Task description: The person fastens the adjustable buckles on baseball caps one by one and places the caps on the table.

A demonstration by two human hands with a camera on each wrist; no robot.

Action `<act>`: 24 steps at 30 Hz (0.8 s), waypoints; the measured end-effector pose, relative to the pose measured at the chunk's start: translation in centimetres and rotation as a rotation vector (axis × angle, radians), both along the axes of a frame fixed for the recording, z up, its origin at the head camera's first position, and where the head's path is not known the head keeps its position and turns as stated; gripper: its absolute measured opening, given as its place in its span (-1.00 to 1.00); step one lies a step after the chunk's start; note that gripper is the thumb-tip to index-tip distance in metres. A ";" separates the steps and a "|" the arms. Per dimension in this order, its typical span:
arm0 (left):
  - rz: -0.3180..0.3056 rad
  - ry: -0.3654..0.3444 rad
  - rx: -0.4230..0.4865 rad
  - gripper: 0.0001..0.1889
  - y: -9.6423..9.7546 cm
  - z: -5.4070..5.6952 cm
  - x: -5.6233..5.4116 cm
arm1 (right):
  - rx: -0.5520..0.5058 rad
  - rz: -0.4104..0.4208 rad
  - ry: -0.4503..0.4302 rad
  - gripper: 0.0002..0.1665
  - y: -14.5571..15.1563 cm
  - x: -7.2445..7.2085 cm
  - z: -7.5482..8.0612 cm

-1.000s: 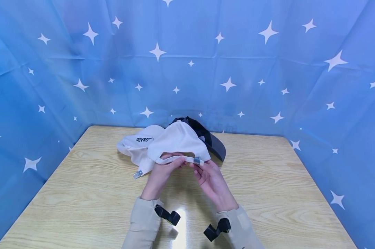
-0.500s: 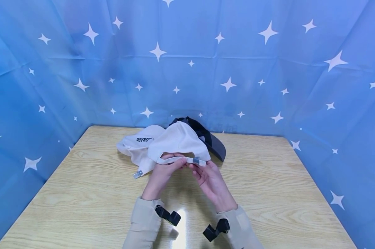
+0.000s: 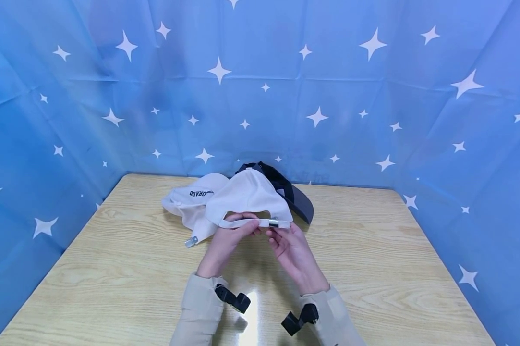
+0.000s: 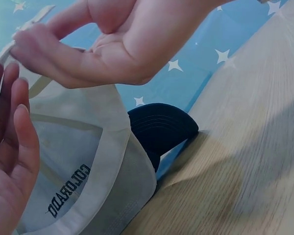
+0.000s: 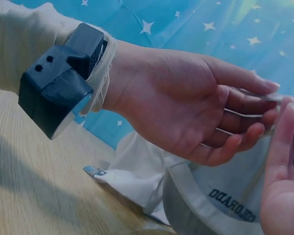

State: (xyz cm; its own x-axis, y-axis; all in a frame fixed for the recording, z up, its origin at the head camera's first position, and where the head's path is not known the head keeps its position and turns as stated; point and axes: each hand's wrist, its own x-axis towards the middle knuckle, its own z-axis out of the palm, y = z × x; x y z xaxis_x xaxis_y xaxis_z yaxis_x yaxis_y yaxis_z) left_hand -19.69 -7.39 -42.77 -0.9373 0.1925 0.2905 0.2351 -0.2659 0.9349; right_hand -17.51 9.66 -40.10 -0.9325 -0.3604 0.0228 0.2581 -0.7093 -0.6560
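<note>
Strap's (image 3: 263,223) long axis runs L–R thru the buckle (image 3: 273,223); R hand (image 3: 295,254) nearer, pinching strap just right of buckle, L hand (image 3: 227,242) pinching it farther off, left of buckle.

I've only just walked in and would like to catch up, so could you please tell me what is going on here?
Someone is handling the strap at the back of a white cap. The left grip pinches the strap, and the right grip holds it beside the metal buckle. The strap spans the cap's rear opening. On the table, a lettered cap lies to the left and a dark cap behind.
</note>
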 end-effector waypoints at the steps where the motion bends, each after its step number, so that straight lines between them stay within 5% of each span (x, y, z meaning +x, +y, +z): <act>1: -0.004 0.029 0.025 -0.74 0.0 -1.4 -0.8 | -0.001 -0.003 -0.004 -0.80 0.0 0.0 0.0; 5: 0.004 0.022 0.042 -0.74 -0.3 -0.9 -0.7 | -0.030 -0.004 -0.013 -0.84 0.2 0.0 0.1; 8: 0.014 -0.062 0.012 -0.72 -0.4 3.4 1.5 | -0.070 -0.006 -0.017 -0.87 0.3 0.0 0.1; 9: 0.013 -0.072 0.014 -0.73 -0.5 3.7 1.6 | -0.080 -0.010 -0.019 -0.87 0.4 0.0 0.1; 24: 0.044 -0.118 0.049 -0.73 -0.5 3.0 1.3 | -0.084 0.018 0.027 -0.82 0.6 -0.2 -0.2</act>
